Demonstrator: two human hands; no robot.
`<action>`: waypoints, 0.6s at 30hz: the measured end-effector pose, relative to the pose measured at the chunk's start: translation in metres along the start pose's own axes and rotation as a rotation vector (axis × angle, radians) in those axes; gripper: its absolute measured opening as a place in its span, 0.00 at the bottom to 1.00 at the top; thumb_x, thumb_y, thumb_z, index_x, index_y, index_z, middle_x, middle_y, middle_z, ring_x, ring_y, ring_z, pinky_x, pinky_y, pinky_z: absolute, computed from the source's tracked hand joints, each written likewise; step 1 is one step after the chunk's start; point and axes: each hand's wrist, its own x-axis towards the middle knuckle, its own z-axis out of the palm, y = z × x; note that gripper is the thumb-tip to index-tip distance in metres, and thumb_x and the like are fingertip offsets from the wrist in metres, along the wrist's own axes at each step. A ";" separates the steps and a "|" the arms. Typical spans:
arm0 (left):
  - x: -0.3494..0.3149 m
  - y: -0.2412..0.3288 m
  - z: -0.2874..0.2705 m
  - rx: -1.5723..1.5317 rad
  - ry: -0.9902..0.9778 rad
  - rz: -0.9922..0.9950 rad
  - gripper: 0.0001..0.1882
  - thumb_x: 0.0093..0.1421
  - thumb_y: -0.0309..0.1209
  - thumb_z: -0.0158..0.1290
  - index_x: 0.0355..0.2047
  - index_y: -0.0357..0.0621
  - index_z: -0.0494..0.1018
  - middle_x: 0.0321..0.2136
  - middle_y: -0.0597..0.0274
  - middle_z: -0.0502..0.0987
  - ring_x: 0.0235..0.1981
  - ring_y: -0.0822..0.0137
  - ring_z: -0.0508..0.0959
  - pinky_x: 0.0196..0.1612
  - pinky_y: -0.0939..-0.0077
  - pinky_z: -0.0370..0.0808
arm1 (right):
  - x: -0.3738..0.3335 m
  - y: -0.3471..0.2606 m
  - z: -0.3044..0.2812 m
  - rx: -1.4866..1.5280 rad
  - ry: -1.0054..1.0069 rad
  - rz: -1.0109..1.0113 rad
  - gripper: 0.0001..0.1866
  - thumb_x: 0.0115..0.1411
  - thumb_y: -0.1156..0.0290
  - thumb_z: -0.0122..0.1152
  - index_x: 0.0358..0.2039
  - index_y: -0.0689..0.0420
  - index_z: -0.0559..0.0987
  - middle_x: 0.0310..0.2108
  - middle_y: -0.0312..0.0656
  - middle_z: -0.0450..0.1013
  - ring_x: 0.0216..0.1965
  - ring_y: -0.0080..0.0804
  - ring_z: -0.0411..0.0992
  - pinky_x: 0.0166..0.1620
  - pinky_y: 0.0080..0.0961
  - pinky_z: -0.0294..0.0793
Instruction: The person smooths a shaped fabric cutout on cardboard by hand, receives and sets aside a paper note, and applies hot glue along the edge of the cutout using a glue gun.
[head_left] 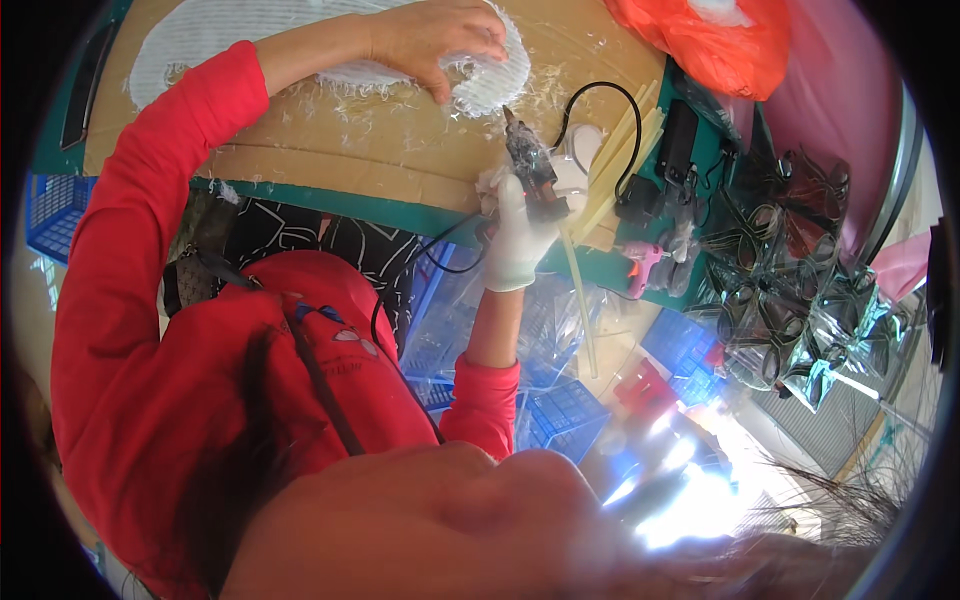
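From where I stand, far on the left, I see a blue basket (60, 215) low down beside the table. Next comes a big white pad (250, 40) with stripes and fuzzy edges. It lies flat on brown cardboard (290, 140), on top of a green table (350, 205). Little white threads are spread around it.

The person's left hand (425, 40) is bare and rests on the right end of the pad. Its fingers are bent, and the thumb is apart from them.

The right hand (515, 240) wears a white glove and is wrapped tight around a dark glue gun (528, 160). The two hands are apart. The gun's tip is just beside the pad's edge, but I can't tell if it touches. A long pale stick (580, 300) hangs near the gun's back end.

To the right are more yellowish sticks (615, 165), a small pink glue gun (642, 262) and a black box (678, 140). Then I see a bright orange bag (700, 50) up high and a heap of clear packs (785, 270) with dark things inside.
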 end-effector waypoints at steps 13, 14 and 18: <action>0.010 -0.007 0.011 0.093 0.086 0.003 0.39 0.45 0.49 0.61 0.54 0.41 0.66 0.52 0.50 0.66 0.56 0.52 0.63 0.57 0.58 0.59 | -0.002 -0.004 0.002 0.042 0.023 0.057 0.09 0.56 0.75 0.58 0.37 0.64 0.74 0.27 0.38 0.73 0.24 0.16 0.66 0.27 0.13 0.64; 0.011 -0.006 0.012 0.099 0.091 -0.035 0.38 0.47 0.48 0.60 0.54 0.41 0.65 0.52 0.50 0.66 0.56 0.51 0.62 0.58 0.58 0.59 | -0.002 -0.002 0.000 0.042 0.025 0.053 0.09 0.56 0.75 0.58 0.37 0.64 0.74 0.27 0.38 0.73 0.24 0.16 0.66 0.27 0.13 0.64; 0.013 -0.006 0.014 -0.126 0.311 -0.192 0.32 0.53 0.45 0.58 0.54 0.39 0.65 0.49 0.49 0.69 0.53 0.52 0.67 0.55 0.61 0.62 | -0.001 -0.001 0.001 0.004 0.019 0.033 0.16 0.54 0.69 0.60 0.40 0.65 0.71 0.26 0.39 0.74 0.22 0.17 0.67 0.22 0.12 0.61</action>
